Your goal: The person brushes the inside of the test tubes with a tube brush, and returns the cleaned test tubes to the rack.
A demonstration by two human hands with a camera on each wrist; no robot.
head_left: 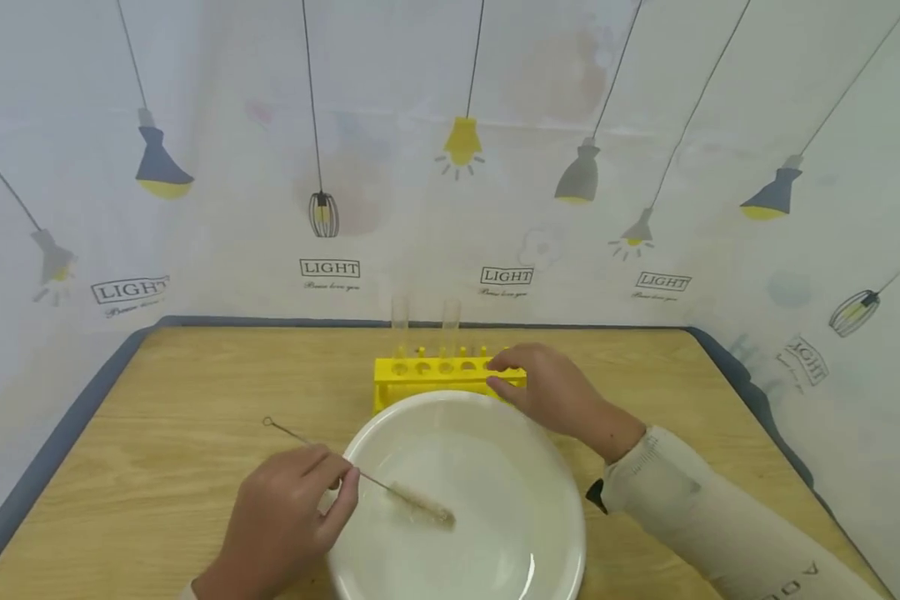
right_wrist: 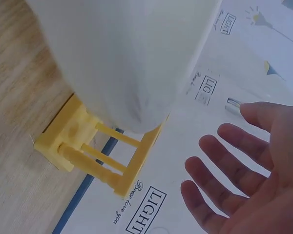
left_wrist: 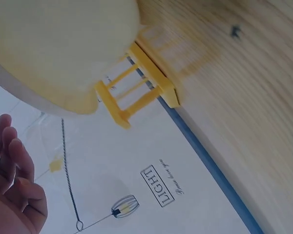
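My left hand (head_left: 288, 508) pinches the thin twisted-wire handle of a test tube brush (head_left: 420, 504) between thumb and fingers. The brush's pale bristled end lies over the inside of a white basin (head_left: 577, 533); its looped wire end (left_wrist: 79, 224) points away from the hand. My right hand (head_left: 551, 387) is at the right end of a yellow test tube rack (head_left: 397, 377), thumb and index finger apart. Whether it touches the rack is unclear. In the right wrist view its fingers are spread, and a short clear glass piece (right_wrist: 233, 105) shows beside the thumb tip.
Two clear test tubes, a left one (head_left: 400, 321) and a right one (head_left: 451, 321), stand upright in the rack. The basin's rim hides the rack's lower front. The wooden table (head_left: 195, 400) ends at a patterned white wall cloth (head_left: 420, 225).
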